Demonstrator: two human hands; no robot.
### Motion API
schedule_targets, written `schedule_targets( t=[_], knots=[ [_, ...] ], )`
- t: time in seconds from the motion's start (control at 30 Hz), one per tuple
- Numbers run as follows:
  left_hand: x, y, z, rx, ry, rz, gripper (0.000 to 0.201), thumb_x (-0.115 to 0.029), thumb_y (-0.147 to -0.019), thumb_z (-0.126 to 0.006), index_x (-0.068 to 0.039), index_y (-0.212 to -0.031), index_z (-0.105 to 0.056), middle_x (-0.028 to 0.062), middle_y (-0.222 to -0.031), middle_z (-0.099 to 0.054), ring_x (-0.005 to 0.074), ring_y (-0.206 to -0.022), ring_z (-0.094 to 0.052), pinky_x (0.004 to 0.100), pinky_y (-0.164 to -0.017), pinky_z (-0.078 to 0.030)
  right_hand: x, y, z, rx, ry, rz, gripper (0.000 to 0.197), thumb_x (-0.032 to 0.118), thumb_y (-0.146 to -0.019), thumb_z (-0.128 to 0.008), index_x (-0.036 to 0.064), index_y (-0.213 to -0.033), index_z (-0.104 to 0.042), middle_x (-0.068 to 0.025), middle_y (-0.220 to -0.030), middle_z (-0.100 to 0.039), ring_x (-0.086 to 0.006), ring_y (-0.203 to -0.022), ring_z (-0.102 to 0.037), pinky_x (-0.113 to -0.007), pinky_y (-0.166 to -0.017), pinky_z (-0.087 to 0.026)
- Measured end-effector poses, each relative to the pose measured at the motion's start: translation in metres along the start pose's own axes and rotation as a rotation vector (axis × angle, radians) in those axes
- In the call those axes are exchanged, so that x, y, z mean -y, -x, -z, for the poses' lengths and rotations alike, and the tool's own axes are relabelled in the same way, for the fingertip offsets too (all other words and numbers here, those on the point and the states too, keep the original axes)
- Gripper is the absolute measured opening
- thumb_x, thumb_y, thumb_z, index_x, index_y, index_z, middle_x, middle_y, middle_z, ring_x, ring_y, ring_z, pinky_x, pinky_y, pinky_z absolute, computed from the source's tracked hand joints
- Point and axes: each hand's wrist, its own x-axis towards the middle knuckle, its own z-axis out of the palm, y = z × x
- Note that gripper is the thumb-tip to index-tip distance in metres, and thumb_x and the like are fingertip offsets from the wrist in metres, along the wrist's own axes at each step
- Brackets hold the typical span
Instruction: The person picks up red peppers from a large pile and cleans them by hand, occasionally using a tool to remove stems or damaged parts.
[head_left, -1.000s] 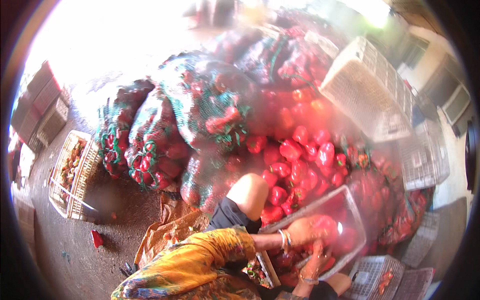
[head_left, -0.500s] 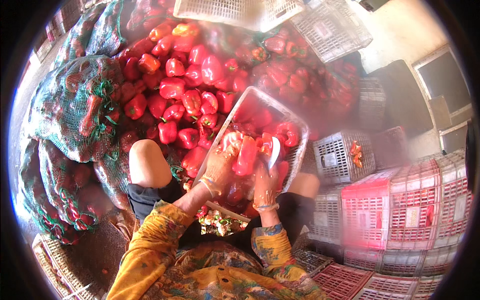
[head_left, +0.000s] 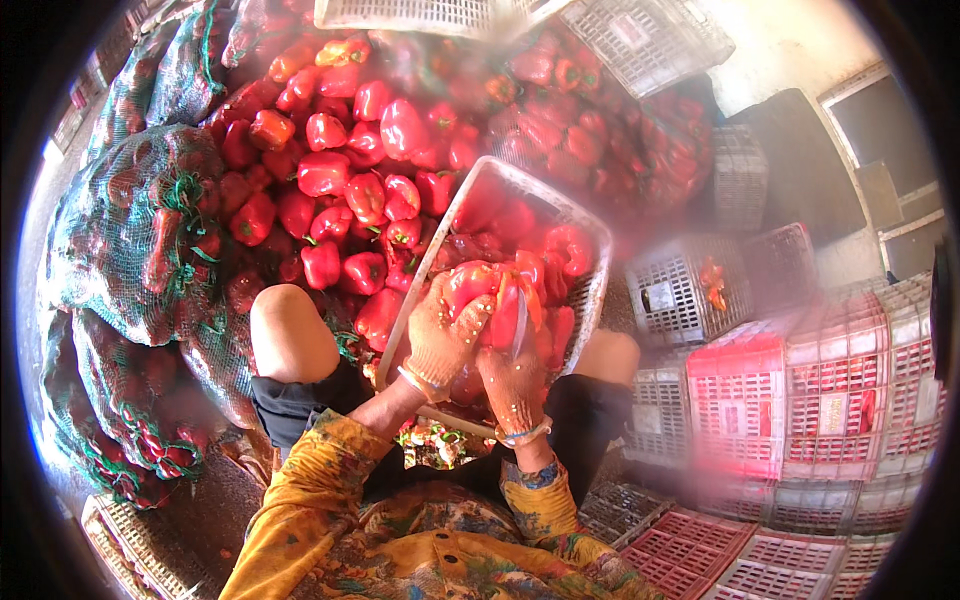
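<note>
My left hand (head_left: 442,338), in an orange knitted glove, grips a red bell pepper (head_left: 472,284). The gloved right hand (head_left: 514,388) is closed round a knife, its handle hidden in the palm. The knife's pale blade (head_left: 521,322) points up against the red pepper flesh beside the left fingers. Both hands are over the near end of a white plastic crate (head_left: 597,285), which slants away between my knees. More red peppers (head_left: 568,250) lie inside it, some of them apparently cut. Pale seeds cling to the right glove.
A heap of red peppers (head_left: 325,174) lies beyond the crate. Green mesh sacks of peppers (head_left: 125,230) crowd the left. Stacked crates (head_left: 735,405) line the right, and a slatted crate (head_left: 670,295) holds a red scrap. Pepper trimmings (head_left: 440,445) lie below my hands.
The knife has turned and moved left, its blade now close against the pepper. My right hand has come lower and nearer to the left. The view has shifted slightly.
</note>
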Motion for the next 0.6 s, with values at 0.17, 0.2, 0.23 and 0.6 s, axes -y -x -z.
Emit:
schedule_targets(
  t=[0.17,0.2,0.23,0.6],
  knots=[
    [-0.001,0.005,0.001,0.077,-0.357,-0.052,0.041,-0.03,-0.083,-0.077,-0.008,-0.115,-0.064,0.0151,-0.099,-0.071,0.0329,-0.092,-0.071,0.0391,-0.08,-0.055,0.011,-0.009,0.007,0.006,0.079,-0.001,0.058,0.008,-0.087,-0.068,-0.0025,-0.14,-0.047,-0.0152,-0.132,-0.061,-0.0239,-0.12,-0.06,-0.035,-0.102,-0.047],
    [0.001,0.01,0.0,0.047,-0.321,0.001,0.042,-0.03,-0.082,-0.078,-0.008,-0.115,-0.064,0.0154,-0.1,-0.071,0.0312,-0.093,-0.071,0.0388,-0.08,-0.055,0.014,-0.01,0.008,0.017,0.029,-0.041,0.057,0.007,-0.087,-0.067,-0.0028,-0.14,-0.047,-0.0159,-0.132,-0.061,-0.0244,-0.12,-0.06,-0.035,-0.102,-0.047],
    [0.003,0.013,-0.001,0.017,-0.285,0.054,0.043,-0.03,-0.082,-0.078,-0.008,-0.116,-0.063,0.0158,-0.1,-0.071,0.0294,-0.094,-0.072,0.0384,-0.08,-0.055,0.013,-0.01,0.007,0.01,0.022,-0.053,0.055,0.006,-0.087,-0.065,-0.0024,-0.139,-0.048,-0.0149,-0.129,-0.062,-0.0238,-0.117,-0.061,-0.035,-0.101,-0.047],
    [0.0,-0.015,0.019,0.376,0.674,0.839,0.047,-0.04,-0.093,-0.067,-0.006,-0.126,-0.06,0.0033,-0.095,-0.07,0.0139,-0.079,-0.068,0.0286,-0.055,-0.053,-0.029,-0.008,0.055,0.233,-0.73,-0.6,0.023,0.024,-0.094,-0.062,0.0088,-0.107,-0.051,0.0007,-0.07,-0.051,-0.0079,-0.052,-0.048,-0.027,-0.042,-0.048]
  ],
)
